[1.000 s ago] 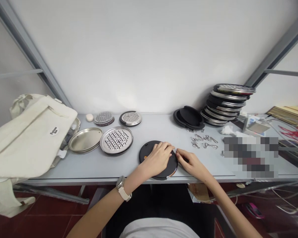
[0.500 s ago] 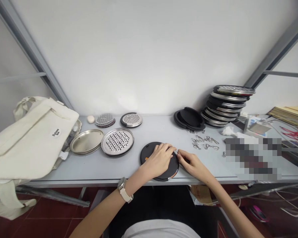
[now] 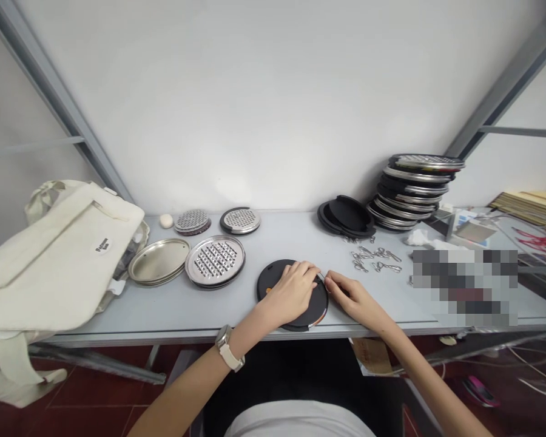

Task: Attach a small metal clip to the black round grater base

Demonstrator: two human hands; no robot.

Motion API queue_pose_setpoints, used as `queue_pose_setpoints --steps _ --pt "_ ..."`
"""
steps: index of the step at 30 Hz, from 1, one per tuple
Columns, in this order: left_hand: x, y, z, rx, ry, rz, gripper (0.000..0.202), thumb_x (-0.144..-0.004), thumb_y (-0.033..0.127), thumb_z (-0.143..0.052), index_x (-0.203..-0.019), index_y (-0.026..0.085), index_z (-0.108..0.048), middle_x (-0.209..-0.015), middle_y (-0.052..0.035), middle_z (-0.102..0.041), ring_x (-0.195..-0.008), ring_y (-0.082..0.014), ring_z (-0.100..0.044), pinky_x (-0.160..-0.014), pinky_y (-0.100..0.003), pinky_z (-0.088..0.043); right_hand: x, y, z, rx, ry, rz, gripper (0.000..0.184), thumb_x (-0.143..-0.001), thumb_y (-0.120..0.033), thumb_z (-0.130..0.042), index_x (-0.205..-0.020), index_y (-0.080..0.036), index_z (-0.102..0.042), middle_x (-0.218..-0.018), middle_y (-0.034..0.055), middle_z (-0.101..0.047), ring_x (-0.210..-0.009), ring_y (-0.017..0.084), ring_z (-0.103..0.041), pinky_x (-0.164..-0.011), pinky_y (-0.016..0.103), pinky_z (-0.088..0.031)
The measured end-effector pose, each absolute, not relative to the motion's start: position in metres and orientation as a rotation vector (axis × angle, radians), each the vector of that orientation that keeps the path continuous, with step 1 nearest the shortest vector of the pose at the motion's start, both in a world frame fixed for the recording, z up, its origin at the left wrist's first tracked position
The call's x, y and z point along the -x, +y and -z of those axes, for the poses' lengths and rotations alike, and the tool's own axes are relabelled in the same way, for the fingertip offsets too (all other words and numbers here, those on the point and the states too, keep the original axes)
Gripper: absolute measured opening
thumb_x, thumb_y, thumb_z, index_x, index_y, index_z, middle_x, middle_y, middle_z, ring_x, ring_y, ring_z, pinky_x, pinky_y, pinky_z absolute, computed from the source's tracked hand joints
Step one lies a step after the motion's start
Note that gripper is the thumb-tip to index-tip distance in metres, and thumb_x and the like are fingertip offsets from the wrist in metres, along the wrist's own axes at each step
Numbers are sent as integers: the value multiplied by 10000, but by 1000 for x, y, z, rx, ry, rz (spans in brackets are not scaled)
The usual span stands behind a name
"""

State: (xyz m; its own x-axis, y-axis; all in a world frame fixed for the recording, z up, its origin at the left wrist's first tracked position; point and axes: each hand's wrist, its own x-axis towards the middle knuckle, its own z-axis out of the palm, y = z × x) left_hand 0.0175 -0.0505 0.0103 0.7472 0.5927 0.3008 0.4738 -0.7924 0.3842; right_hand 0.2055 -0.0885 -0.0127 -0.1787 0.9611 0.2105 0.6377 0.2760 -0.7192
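Observation:
A black round plate (image 3: 266,279) with an orange mark lies near the table's front edge. My left hand (image 3: 293,288), with a watch on its wrist, rests across it, fingers together and bent over its right part. At the plate's right rim my right hand (image 3: 350,300) has thumb and forefinger pinched together. A small shiny metal piece (image 3: 321,277) shows between the fingertips of both hands; its shape is mostly hidden. To the right lie several small metal clips (image 3: 375,258), loose on the table.
Round graters (image 3: 216,261) and metal discs (image 3: 159,261) sit at left, beside a cream bag (image 3: 59,255). Behind are a smaller grater (image 3: 240,220) and a white egg-shaped thing (image 3: 166,221). Black round covers (image 3: 346,218) and a tall grater stack (image 3: 412,191) stand back right.
My right fingertips have shifted slightly at the plate's rim, and less of the metal piece shows. My left hand stays on the plate. The view has turned a little.

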Motion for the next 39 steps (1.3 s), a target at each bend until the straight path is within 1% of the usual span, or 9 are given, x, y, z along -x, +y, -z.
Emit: queue_pose_setpoints --steps 5,14,23,29,33,39 --pt "-18 -50 -11 -2661 835 -596 265 -977 169 -347 -1227 189 -433 -1206 -90 -509 -1130 -218 -473 -988 -393 -378 -207 -88 15 1424 -1890 -654 324 -977 -399 -347 -716 -219 -412 -640 -39 -459 -599 138 -456 -594 256 -391" --pt "-17 -50 -11 -2696 827 -609 266 -970 149 -365 -1223 186 -441 -1186 -79 -520 -1097 -210 -482 -955 -361 -392 -207 -86 18 1422 -1934 -630 298 -953 -350 -378 -686 -218 -362 -612 -56 -365 -580 124 -375 -551 244 -324" --pt "-18 -50 -10 -2704 828 -615 280 -970 151 -365 -1234 182 -453 -1195 -79 -521 -1108 -207 -481 -963 -352 -388 -206 -87 18 1398 -1936 -642 285 -946 -338 -373 -688 -221 -343 -611 -59 -347 -576 123 -360 -547 240 -308" --pt "-18 -50 -7 -2698 829 -605 368 -979 161 -334 -1343 197 -374 -1281 -86 -494 -1179 -214 -447 -1000 -378 -364 -207 -85 21 1399 -1949 -620 284 -938 -326 -383 -685 -222 -309 -598 -67 -330 -558 115 -342 -539 239 -296" --pt "-18 -50 -7 -2708 823 -617 318 -977 163 -352 -1281 196 -440 -1241 -74 -518 -1146 -209 -465 -980 -359 -380 -207 -85 22 1394 -1957 -631 280 -949 -333 -365 -699 -222 -308 -612 -65 -328 -568 117 -342 -544 241 -294" --pt "-18 -49 -8 -2706 815 -640 290 -968 152 -384 -1247 182 -459 -1212 -73 -532 -1110 -211 -479 -955 -355 -396 -207 -85 22 1411 -1950 -648 289 -956 -336 -362 -698 -223 -299 -611 -67 -311 -569 117 -327 -543 243 -282"
